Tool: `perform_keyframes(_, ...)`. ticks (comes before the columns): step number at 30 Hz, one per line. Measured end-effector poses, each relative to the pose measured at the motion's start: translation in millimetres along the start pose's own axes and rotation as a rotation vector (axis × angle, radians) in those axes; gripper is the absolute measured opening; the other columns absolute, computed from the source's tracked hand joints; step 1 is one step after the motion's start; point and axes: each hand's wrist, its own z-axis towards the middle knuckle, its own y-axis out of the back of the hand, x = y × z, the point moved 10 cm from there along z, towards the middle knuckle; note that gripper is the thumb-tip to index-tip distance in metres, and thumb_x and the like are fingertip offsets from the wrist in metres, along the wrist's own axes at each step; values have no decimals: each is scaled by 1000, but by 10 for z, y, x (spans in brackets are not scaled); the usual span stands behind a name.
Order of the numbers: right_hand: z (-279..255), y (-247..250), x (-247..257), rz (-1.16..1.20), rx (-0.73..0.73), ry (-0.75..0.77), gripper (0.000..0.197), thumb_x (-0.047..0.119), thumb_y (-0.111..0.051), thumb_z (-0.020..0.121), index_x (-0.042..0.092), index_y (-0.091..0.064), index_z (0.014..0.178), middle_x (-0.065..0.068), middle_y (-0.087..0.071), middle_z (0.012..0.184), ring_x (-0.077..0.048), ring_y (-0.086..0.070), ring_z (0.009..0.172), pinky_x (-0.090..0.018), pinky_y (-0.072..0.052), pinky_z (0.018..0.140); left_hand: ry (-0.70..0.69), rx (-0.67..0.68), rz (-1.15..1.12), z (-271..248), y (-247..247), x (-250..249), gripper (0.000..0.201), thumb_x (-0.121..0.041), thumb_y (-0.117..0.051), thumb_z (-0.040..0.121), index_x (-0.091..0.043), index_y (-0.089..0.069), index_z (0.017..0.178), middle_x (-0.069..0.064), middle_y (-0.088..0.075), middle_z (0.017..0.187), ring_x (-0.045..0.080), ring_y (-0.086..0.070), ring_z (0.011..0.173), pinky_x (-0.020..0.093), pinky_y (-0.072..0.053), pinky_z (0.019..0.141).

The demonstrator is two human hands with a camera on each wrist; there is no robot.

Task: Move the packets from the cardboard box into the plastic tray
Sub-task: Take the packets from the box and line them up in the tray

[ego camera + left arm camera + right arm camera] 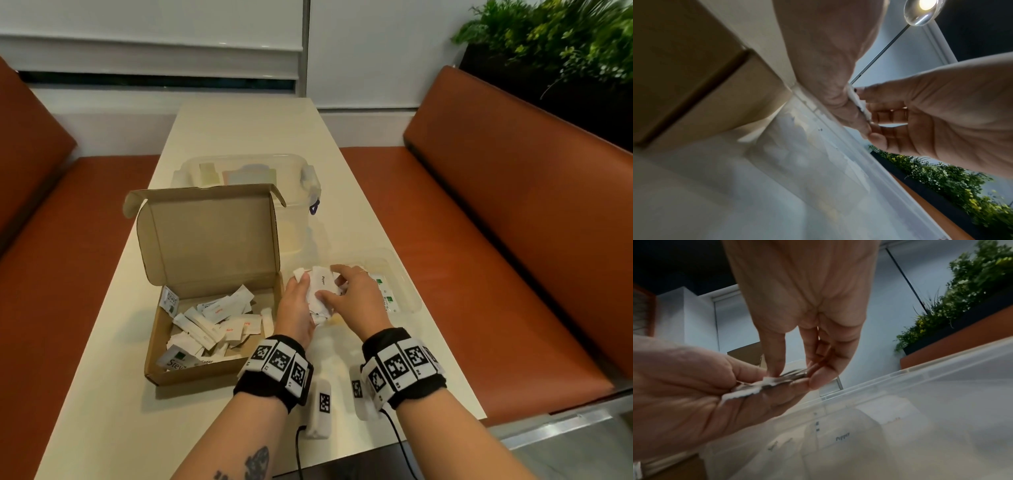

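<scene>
The two wrists with their black bands are closest, and just past them the left hand (pixel 296 308) and the right hand (pixel 356 296) meet over the plastic tray (pixel 409 289). Together they hold a bunch of packets (pixel 322 286). The left hand's fingers curl under the bunch. The right hand pinches it from the top with thumb and fingertips (pixel 818 379).

The tray is right under the hands, on the right side of the surface (pixel 246 130). So the bunch only has to go down, not sideways. The bunch points away from the person, along the tray's short way, I think. Some packets already lie in the tray, one marked Pepper.

The cardboard box (pixel 191 371) sits just to the left, touching or almost touching the tray. Many packets are in it. The left hand is nearer the box, so it looks best placed to reach back for more.
</scene>
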Motion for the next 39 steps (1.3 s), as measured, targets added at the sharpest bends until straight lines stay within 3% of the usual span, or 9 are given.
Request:
perform_keyframes(6, 30, 86, -58, 125, -54, -48, 49, 32, -69, 82, 19, -55, 128, 5, -62, 83, -16, -65, 75, -35, -53, 81, 0, 65, -3, -43, -93, -26, 25, -14, -49, 98, -6, -53, 121, 14, -69, 100, 21, -71, 81, 28, -56, 60)
perform_keyframes(10, 68, 26, -93, 225, -30, -105, 33, 20, -74, 78, 14, -63, 109, 4, -59, 69, -16, -64, 67, -40, -57, 76, -11, 72, 26, -56, -93, -37, 29, -11, -47, 98, -2, -50, 125, 17, -66, 102, 25, -68, 85, 33, -57, 69)
perform_keyframes(15, 71, 17, -46, 240, -54, -86, 27, 17, -77, 75, 13, -63, 97, -2, -52, 92, -25, -61, 85, -43, -55, 79, -15, 49, 35, -31, -19, -31, 28, -14, -46, 99, -6, -51, 125, 18, -62, 109, 26, -64, 91, 34, -52, 76)
perform_keyframes(20, 68, -36, -32, 244, -26, -106, 35, 18, -76, 76, 12, -64, 108, 3, -51, 86, -22, -60, 87, -40, -54, 83, 17, 66, 26, -8, 13, -3, 20, -19, -47, 99, -16, -55, 117, 7, -67, 99, 14, -69, 76, 20, -53, 58)
perform_keyframes(24, 59, -35, -26, 304, -46, -103, 15, 12, -74, 76, 14, -60, 81, 3, -54, 77, -31, -65, 80, -49, -55, 75, 32, 63, -19, 3, 16, -18, 21, -17, -47, 99, -13, -54, 119, 9, -69, 94, 19, -69, 79, 27, -56, 64)
perform_keyframes(26, 73, -20, -54, 328, -75, -116, 19, 9, -71, 78, 15, -55, 72, -3, -59, 78, -33, -66, 76, -49, -56, 71, 32, 61, -42, 12, 19, -32, 24, -17, -47, 99, -10, -53, 121, 9, -70, 92, 21, -69, 80, 31, -57, 69)
perform_keyframes(30, 109, -17, -81, 381, -83, -129, 12, 10, -68, 82, 11, -58, 75, -11, -64, 76, -34, -66, 76, -51, -56, 71, -1, 74, -65, 19, 23, -96, 27, -7, -47, 97, -7, -51, 124, 15, -69, 100, 25, -69, 84, 34, -59, 63)
perform_keyframes(35, 127, 144, -189, 403, -152, -125, 8, 11, -63, 87, 15, -64, 80, -5, -68, 77, -22, -65, 71, -45, -57, 75, -38, 47, -100, 44, 82, -182, 24, 2, -46, 96, -3, -50, 118, 23, -62, 110, 33, -65, 89, 38, -60, 62)
perform_keyframes(39, 183, 248, -355, 294, -134, -120, 14, 9, -57, 90, 12, -70, 96, -2, -69, 84, -19, -61, 78, -30, -51, 73, -28, 34, -108, 81, 125, -172, 21, 3, -47, 95, -5, -52, 114, 21, -61, 112, 34, -63, 95, 38, -60, 62)
